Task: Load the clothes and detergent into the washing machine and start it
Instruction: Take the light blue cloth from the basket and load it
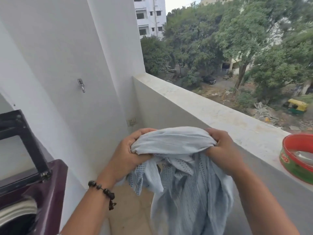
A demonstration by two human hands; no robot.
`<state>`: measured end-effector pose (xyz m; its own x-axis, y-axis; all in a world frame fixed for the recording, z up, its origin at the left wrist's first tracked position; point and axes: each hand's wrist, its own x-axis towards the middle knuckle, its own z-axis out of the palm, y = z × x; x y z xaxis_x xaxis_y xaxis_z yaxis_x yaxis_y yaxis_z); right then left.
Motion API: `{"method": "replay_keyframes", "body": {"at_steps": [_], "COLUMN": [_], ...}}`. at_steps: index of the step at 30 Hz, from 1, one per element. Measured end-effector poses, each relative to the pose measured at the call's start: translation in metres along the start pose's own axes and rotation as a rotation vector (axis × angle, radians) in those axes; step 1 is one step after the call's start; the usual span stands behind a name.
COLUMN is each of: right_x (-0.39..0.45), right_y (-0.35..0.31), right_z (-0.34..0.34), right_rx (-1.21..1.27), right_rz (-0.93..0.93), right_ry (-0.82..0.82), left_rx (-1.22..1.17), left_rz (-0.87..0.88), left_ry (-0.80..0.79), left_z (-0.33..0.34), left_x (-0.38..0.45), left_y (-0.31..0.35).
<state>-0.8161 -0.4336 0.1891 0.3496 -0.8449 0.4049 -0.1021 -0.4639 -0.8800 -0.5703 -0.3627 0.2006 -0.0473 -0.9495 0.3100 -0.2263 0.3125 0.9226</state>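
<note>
Both hands, left hand [133, 150] and right hand [220, 146], clutch the bunched pale-blue garment [184, 175] hanging between them, while the open maroon washing machine [50, 192] lies low at near left, nearer the left hand.

2 bare forearms, no sleeves, left wrist with dark beaded bracelet [102, 190], small dangling charm on it, right wrist unadorned

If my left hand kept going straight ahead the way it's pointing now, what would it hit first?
Probably the white side wall. The left hand, gripping the light blue garment, points forward and up toward the balcony corner, with nothing visible in between. Depth is unclear, so the parapet is possible.
</note>
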Motion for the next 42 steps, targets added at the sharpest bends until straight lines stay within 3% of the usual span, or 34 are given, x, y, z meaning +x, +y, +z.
{"method": "replay_keyframes", "body": {"at_steps": [3,8,13,16,19,23,26,34,40,42], "right_x": [0.023,0.013,-0.02,-0.033,-0.042,-0.043,-0.038,-0.019,-0.016,-0.012], "right_y": [-0.026,0.002,0.025,0.039,0.044,0.052,0.053,0.064,0.068,0.062], "right_z": [-0.006,0.023,0.049,0.054,0.066,0.077,0.073,0.046,0.03,0.02], "right_rx": [0.022,0.216,0.443,0.354,0.305,0.483,0.539,0.572,0.487,0.341], "right_rz": [-0.105,0.072,0.167,0.14,0.123,0.171,0.219,0.266,0.226,0.192], "right_ry": [-0.056,-0.247,-0.442,-0.514,-0.481,-0.272,-0.224,-0.185,-0.169,-0.215], "left_rx": [-0.08,-0.374,-0.702,-0.898,-0.992,-1.006,-1.036,-1.009,-0.603,-0.395], "left_rz": [0.05,0.091,-0.052,-0.131,-0.122,-0.175,-0.155,-0.271,-0.539,-0.584], "left_ry": [0.085,0.366,0.551,0.606,0.685,0.761,0.809,0.635,0.312,0.311], "left_z": [0.002,0.021,0.054,0.067,0.074,0.086,0.089,0.104,0.083,0.062], "left_x": [0.0,0.004,0.008,0.009,0.013,0.017,0.019,0.006,-0.023,-0.035], "left_y": [0.002,0.001,0.005,0.011,0.01,0.006,0.003,-0.016,-0.032,-0.034]}}
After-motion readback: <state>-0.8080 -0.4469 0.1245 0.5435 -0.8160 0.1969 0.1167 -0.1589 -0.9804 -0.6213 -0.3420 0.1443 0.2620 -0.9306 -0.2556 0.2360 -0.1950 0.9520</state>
